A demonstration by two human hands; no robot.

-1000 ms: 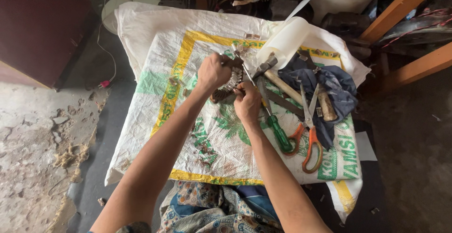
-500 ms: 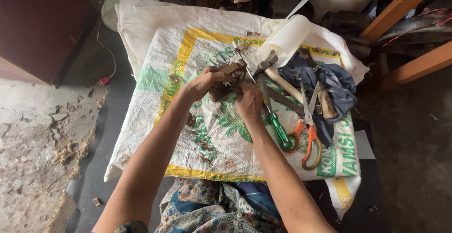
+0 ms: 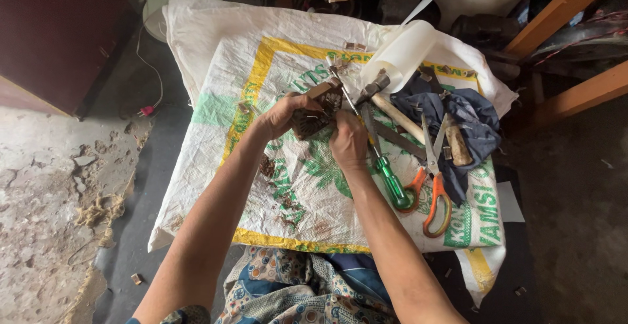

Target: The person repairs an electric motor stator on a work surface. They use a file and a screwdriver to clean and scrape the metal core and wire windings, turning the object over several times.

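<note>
Left grip (image 3: 282, 116) clenched round a rusty brown metal part (image 3: 314, 111); right grip (image 3: 348, 142) grasps it too. It looks grimy, blocky, above the woven sack (image 3: 275, 69); green-handled screwdriver (image 3: 383, 167) just beside.

Two hands (image 3: 288, 113) (image 3: 348, 142), one scissors (image 3: 433, 190), one green-handled screwdriver (image 3: 391, 181), one hammer (image 3: 392, 111), one woven sack (image 3: 216, 108).

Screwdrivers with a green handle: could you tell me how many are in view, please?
1: the green-handled screwdriver lies on the sack, beside the orange scissors. Others may hide under the dark cloth.

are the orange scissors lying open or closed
Open. The orange-handled scissors lie on the woven sack with blades spread apart in a V, handles apart too.
</note>
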